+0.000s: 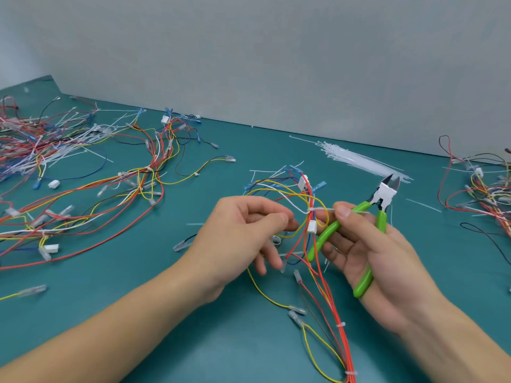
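both bare forearms (110,341) reach in from below, the left hand (246,233) palm-down with thumb and forefinger pinched, the right hand (367,244) palm-up, fingers curled.

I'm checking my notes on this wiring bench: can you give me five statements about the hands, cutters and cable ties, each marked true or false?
1. The right hand holds the green-handled cutters. True.
2. The cutters' blades grip a red wire. False: they point up and away, biting nothing.
3. A bundle of loose white cable ties lies on the table beyond the right hand. True.
4. The left hand lies flat on the table. False: its curled fingers pinch at the wire harness.
5. The table is bare wood. False: it is teal.
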Action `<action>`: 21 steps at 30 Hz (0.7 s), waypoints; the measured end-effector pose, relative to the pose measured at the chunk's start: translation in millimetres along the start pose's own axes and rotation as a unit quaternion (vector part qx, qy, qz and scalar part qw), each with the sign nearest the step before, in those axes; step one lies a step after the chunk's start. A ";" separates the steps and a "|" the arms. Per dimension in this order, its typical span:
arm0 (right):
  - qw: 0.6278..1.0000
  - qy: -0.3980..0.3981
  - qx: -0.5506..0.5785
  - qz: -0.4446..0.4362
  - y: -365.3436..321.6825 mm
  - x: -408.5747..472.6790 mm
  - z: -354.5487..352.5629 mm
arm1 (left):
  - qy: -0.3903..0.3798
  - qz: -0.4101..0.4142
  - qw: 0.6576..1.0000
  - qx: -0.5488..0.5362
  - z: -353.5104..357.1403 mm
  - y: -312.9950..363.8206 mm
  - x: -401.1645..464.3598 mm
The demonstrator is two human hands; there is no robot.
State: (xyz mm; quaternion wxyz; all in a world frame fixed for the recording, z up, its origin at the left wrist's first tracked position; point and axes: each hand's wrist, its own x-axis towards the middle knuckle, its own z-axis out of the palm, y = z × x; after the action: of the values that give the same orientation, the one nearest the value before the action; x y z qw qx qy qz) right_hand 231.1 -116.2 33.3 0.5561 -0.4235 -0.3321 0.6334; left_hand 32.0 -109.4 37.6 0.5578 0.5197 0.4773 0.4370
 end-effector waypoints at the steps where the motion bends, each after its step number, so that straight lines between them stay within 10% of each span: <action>1: 1.000 -0.007 -0.011 -0.001 0.1 -0.4 0.4 | -0.022 -0.010 1.000 -0.003 -0.8 0.4 1.1; 16: 0.996 -0.007 -0.086 0.014 -1.5 -3.8 -2.3 | 0.005 -0.033 0.988 -0.150 -2.8 -12.6 12.0; 21: 0.952 -0.028 -0.303 -0.046 -16.4 -10.5 -7.6 | 0.007 0.012 0.992 -0.121 -5.7 -12.4 12.0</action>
State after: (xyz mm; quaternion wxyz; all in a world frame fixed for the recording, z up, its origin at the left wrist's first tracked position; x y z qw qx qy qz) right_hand 245.2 -124.4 46.5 0.4207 -0.5381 -0.5427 0.4888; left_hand 28.2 -97.6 24.2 0.6082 0.4506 0.4185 0.5020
